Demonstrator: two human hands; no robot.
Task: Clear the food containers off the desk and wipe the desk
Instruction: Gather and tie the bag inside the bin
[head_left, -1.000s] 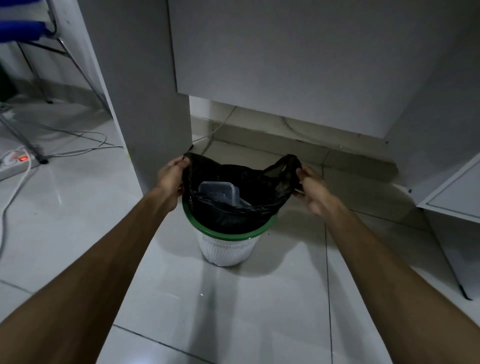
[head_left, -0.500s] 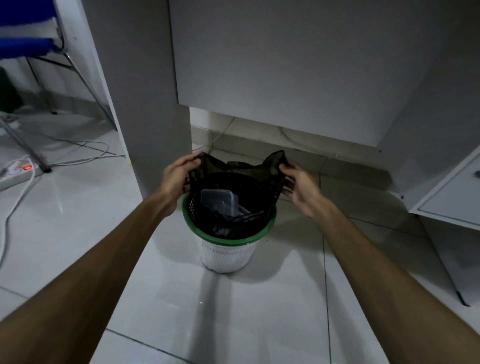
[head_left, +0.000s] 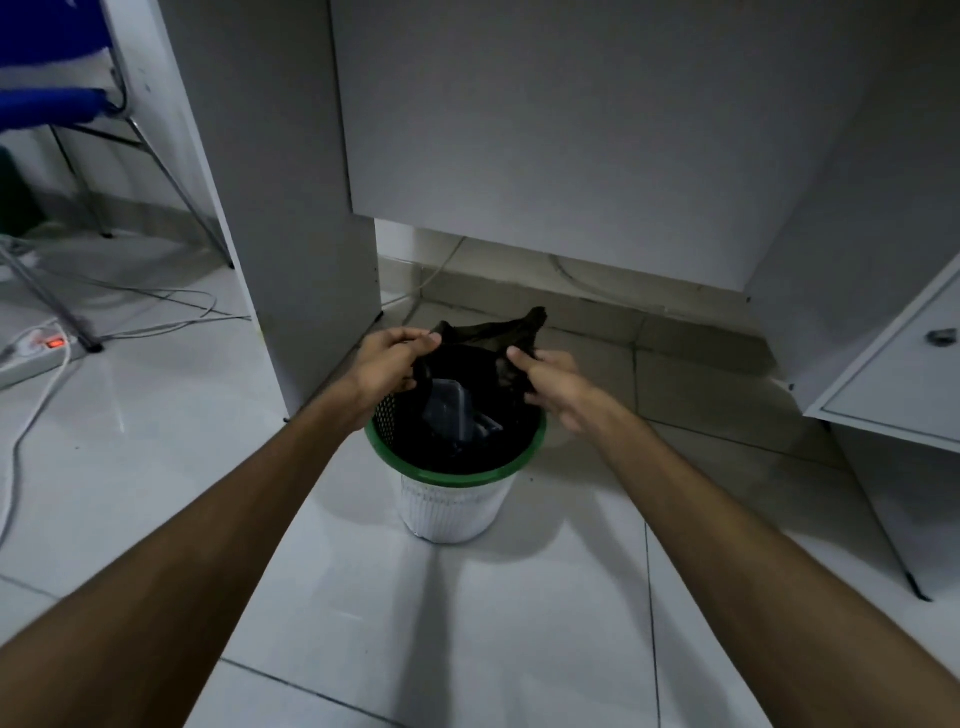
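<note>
We grip the black bag with both hands over the green-rimmed bin: our left hand pinches its edge at 9 o'clock, our right hand curls round it at 3 o'clock. A clear food container lies tilted inside the bag, within the bin. The bin stands on the tiled floor below the bench panel. A power strip lies well apart at 9 o'clock.

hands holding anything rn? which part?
Both grip the black bin bag by its top edge: left hand on the left side, right hand on the right, above the green-rimmed bin.
</note>
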